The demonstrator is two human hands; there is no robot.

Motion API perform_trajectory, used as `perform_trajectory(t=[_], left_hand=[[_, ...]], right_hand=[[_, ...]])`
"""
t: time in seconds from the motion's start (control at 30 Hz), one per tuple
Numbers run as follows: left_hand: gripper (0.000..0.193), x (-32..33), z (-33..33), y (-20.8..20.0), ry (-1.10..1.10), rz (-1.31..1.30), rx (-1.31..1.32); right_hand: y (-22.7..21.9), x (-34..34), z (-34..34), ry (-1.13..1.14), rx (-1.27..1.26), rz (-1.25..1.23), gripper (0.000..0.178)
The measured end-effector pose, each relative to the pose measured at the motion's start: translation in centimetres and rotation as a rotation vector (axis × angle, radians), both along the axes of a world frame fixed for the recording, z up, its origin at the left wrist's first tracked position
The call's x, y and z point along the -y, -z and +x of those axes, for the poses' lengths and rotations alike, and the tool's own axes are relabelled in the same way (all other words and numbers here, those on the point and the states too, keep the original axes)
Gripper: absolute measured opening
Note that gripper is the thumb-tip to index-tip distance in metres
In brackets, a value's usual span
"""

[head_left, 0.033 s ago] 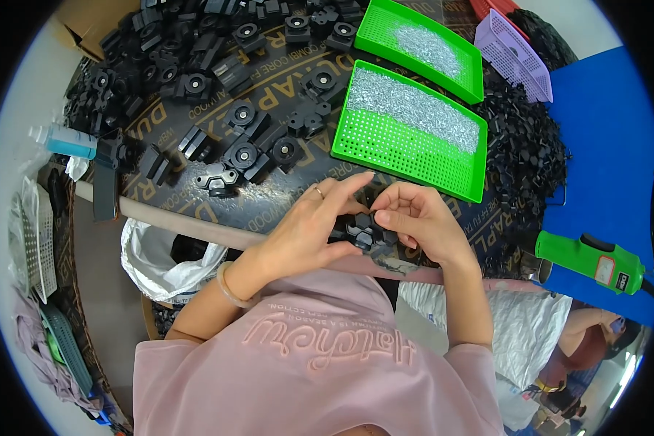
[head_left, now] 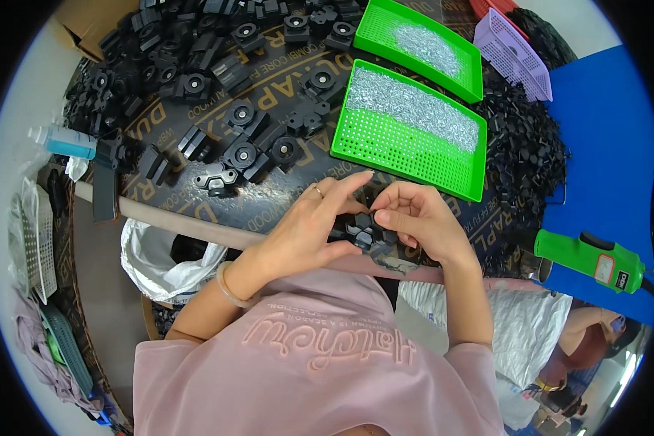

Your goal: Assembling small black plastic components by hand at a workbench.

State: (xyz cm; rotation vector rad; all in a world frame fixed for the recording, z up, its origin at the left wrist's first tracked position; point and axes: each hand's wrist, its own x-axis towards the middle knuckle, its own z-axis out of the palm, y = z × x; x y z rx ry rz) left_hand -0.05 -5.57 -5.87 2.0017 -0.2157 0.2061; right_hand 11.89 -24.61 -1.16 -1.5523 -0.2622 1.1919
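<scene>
Close in front of me, at the table's near edge, is a black plastic part (head_left: pixel 365 234) with several hexagonal faces. My left hand (head_left: pixel 311 227) is closed around its left side, thumb below and fingers above, and hides some of it. At the part's upper right, my right hand (head_left: pixel 423 224) has thumb and index finger pinched together; whatever they hold is too small to make out. To the left of my hands, similar black parts with round metal-centred wheels (head_left: pixel 243 155) lie in a loose group.
Beyond my hands stand two green perforated trays (head_left: pixel 385 164), (head_left: pixel 367 36) of small silvery pieces. Small black pieces (head_left: pixel 523 152) are heaped at right, by a purple basket (head_left: pixel 512 54) and a green power screwdriver (head_left: pixel 585 260). Black assemblies (head_left: pixel 196 83) crowd the far left, near a blue-liquid bottle (head_left: pixel 69 142).
</scene>
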Motion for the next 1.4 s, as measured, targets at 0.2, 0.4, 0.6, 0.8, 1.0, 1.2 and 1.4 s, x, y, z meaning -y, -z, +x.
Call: perform_trajectory(t=[0.2,0.4,0.6,0.8,1.0,1.2,1.4], left_hand=[[0.1,-0.1,0.0,0.0,0.033,-0.002,-0.01],[0.098,0.0,0.1,-0.2,0.052,-0.003,-0.018],[0.097,0.0,0.2,-0.5,0.028,0.035,-0.016],[0.094,0.5,-0.1,-1.0,0.048,0.114,0.026],[0.08,0.9,-0.5,-0.4,0.0,0.16,0.099],[0.072,0.5,-1.4,-0.1,-0.016,0.168,0.004],[0.079,0.6,-0.5,0.0,0.002,0.132,0.111]], right_hand=[[0.3,0.0,0.3,-0.052,0.003,0.04,0.019],[-0.4,0.1,-0.2,-0.068,0.205,-0.01,0.016],[-0.4,0.1,-1.3,-0.051,0.442,0.032,0.014],[-0.7,0.6,-1.0,-0.139,0.463,0.08,0.018],[-0.3,0.6,-1.6,-0.107,0.574,0.111,0.017],[0.3,0.6,-2.0,-0.099,0.591,0.123,0.017],[0.1,0.9,-1.2,0.062,0.02,0.025,0.014]])
